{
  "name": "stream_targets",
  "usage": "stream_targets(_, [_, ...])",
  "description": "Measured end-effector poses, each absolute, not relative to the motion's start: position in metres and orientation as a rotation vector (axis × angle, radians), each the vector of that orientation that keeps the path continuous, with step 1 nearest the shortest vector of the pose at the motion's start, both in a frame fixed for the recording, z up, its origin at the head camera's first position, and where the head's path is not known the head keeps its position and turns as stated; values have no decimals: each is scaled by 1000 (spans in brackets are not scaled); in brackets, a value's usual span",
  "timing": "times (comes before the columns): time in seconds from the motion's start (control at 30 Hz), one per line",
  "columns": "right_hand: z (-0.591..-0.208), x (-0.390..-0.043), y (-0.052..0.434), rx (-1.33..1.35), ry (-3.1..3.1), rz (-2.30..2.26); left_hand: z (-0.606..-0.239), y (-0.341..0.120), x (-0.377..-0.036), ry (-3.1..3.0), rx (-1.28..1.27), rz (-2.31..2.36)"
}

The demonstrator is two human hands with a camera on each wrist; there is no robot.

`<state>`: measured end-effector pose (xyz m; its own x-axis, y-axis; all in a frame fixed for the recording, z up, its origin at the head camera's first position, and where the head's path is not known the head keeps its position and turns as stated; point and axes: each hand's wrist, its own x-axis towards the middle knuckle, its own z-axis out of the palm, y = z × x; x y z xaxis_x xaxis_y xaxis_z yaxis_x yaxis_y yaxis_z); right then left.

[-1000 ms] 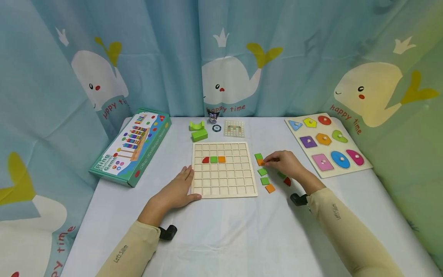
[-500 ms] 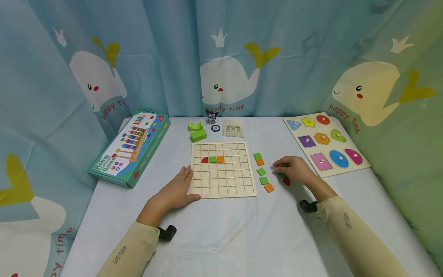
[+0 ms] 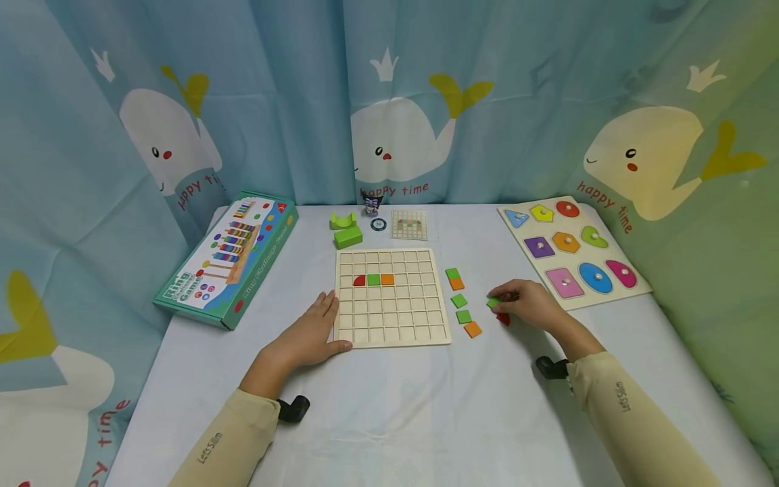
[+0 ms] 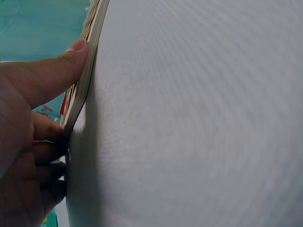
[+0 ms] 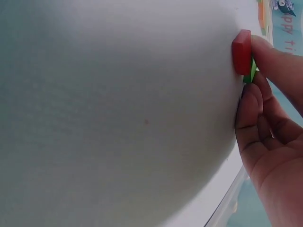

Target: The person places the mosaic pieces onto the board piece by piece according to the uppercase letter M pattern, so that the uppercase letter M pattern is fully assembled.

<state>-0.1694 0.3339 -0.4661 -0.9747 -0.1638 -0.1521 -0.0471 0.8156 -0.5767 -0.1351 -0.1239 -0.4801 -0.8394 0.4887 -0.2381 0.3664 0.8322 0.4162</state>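
My left hand (image 3: 309,333) rests with straight fingers against the left edge of a wooden grid board (image 3: 402,316), its thumb at the near left corner. In the left wrist view the thumb (image 4: 57,73) touches the board's side (image 4: 85,80). On the board, a red quarter-round piece (image 3: 360,281), a green square tile (image 3: 374,280) and an orange square tile (image 3: 387,279) sit in a row. To the right of the board, my right hand (image 3: 528,304) pinches a loose green tile (image 3: 492,303) between thumb and fingers. Right beside it lies a red piece (image 5: 242,52), partly hidden by the hand in the head view.
Several loose green and orange tiles (image 3: 464,316) lie along the board's right side. Behind it are green blocks (image 3: 348,237), a round token (image 3: 378,224), a small figurine (image 3: 372,204) and a pattern card (image 3: 409,225). A game box (image 3: 228,260) stands left, a shape puzzle (image 3: 567,291) right.
My right hand has left the orange tile near the board and moved right and nearer to me, onto the loose green tile. The left hand stays at the board's edge.
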Motion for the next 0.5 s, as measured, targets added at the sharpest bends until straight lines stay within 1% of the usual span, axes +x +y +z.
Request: stream_targets(0.5, [-466,-175,331,-153,2812,-881,-480,-124,-136,2678,655,522])
